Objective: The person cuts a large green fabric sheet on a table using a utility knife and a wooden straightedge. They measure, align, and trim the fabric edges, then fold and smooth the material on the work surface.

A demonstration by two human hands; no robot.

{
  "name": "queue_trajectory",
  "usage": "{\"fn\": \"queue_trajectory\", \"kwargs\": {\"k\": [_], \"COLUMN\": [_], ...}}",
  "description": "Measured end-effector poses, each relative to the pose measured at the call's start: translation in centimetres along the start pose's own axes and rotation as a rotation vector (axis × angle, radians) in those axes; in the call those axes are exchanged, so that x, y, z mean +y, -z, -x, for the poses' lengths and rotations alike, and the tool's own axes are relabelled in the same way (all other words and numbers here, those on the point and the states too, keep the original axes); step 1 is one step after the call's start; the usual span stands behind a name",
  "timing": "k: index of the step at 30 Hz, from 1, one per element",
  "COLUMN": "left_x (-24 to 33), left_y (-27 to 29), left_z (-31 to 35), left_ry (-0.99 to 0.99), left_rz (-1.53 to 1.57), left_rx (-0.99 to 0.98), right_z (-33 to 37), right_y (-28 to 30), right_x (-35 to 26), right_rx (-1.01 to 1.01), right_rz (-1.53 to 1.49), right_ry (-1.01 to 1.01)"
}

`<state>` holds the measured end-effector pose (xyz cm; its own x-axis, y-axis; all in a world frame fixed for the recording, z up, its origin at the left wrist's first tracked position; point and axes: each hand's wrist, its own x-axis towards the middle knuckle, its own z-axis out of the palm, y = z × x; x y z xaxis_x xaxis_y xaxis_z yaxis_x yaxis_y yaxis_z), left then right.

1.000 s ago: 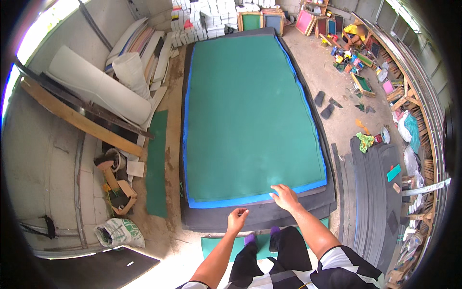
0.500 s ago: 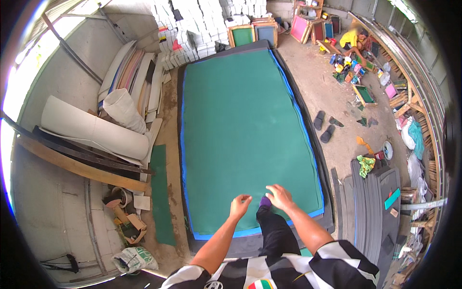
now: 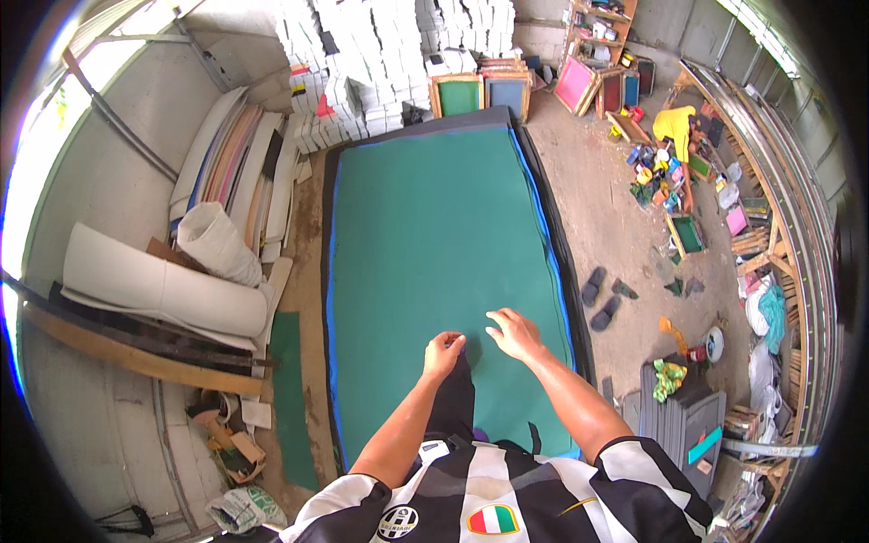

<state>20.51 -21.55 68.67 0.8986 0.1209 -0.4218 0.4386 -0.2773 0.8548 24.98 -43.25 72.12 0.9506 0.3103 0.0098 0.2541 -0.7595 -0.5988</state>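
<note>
My left hand hangs over the near part of a large green sheet, its fingers loosely curled and nothing visible in them. To its right my right hand is held out with thumb and fingers apart, holding nothing. Neither hand touches the sheet. The sheet lies flat on top of a blue layer and a wider black layer, whose edges show along its sides. My dark-trousered leg stands on the sheet below my hands.
On the left lie white rolled sheets and a wooden beam. White stacks and framed screens stand at the far end. Slippers and a dark sheet stack are at right. A person in yellow crouches far right.
I have stepped forward onto the green sheet, so its near edge has dropped mostly below my body. Both hands stay raised and empty. The person in yellow has bent lower, reaching out an arm.
</note>
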Motion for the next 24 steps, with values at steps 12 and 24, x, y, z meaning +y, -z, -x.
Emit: {"fn": "queue_trajectory", "kwargs": {"k": [12, 24], "left_x": [15.7, 25.9], "left_y": [-0.5, -4.6], "left_z": [-31.3, -63.0], "left_ry": [-0.061, 0.039], "left_rz": [-0.158, -0.06], "left_rx": [-0.073, 0.021], "right_z": [-28.8, -61.9], "right_y": [8.5, 13.3], "right_x": [9.9, 23.4], "right_rx": [0.001, -0.068], "right_rz": [0.041, 0.069], "right_ry": [-0.036, 0.019]}}
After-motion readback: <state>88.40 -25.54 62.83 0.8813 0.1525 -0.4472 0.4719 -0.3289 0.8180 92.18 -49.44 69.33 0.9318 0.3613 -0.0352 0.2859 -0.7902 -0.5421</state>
